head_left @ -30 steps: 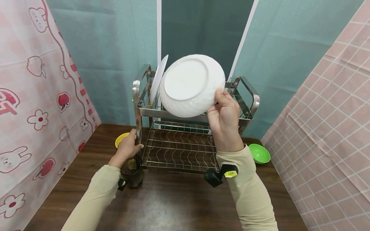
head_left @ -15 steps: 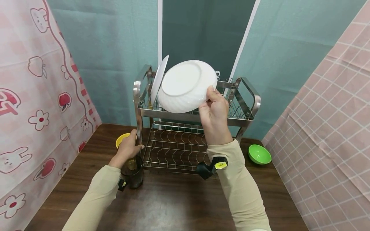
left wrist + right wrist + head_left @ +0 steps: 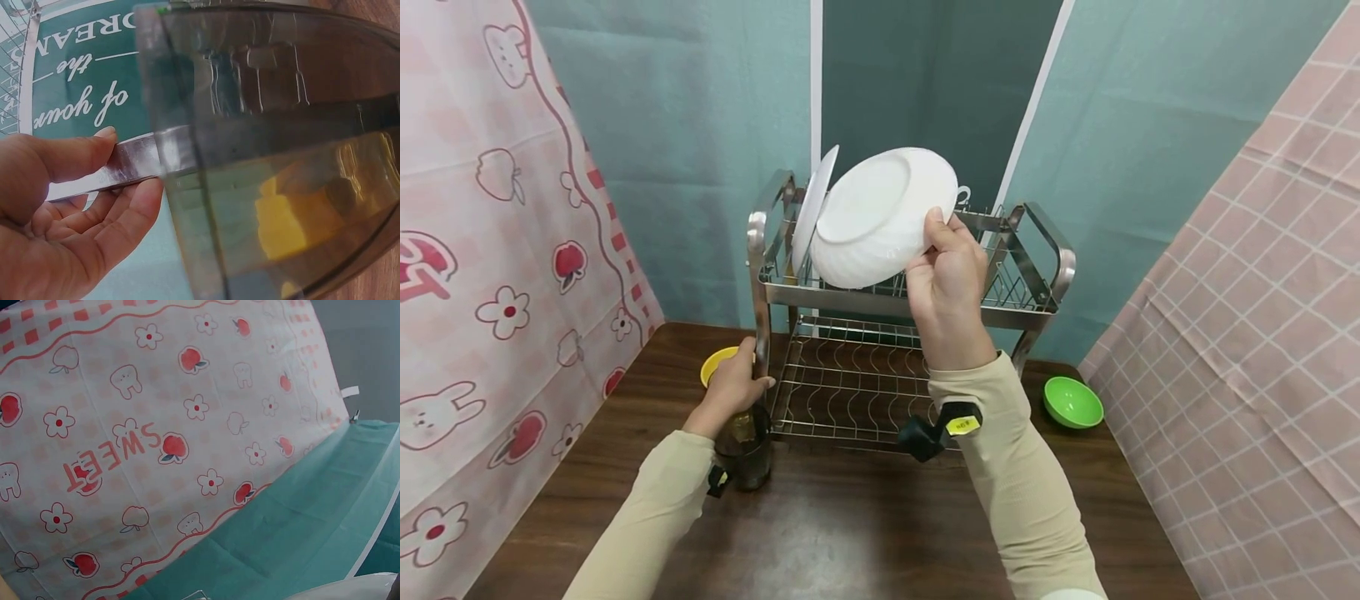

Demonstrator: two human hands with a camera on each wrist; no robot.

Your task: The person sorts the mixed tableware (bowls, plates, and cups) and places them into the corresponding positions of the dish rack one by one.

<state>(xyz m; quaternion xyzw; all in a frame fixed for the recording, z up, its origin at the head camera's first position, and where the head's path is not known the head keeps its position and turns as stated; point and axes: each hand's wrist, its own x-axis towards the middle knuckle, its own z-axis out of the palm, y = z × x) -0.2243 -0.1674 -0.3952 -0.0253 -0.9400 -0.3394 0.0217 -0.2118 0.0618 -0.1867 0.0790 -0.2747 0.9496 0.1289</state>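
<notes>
My right hand pinches the rim of a white bowl between thumb and fingers. The bowl is tilted, its underside facing me, over the left part of the top tier of a metal dish rack. Close at its left, a white plate leans upright in that tier. In the right wrist view only a white rim shows at the bottom. My left hand holds the rack's front left leg, thumb on one side and fingers on the other. A dark see-through cup stands just below that hand.
A yellow bowl is partly hidden behind my left hand. To the right of the rack, a green bowl sits on the wooden table. A white handle shows behind the held bowl. Hanging cloths enclose the table.
My right hand has moved left with the white bowl, bringing it closer to the upright plate and turning it more edge-on. The left hand stays on the rack leg.
</notes>
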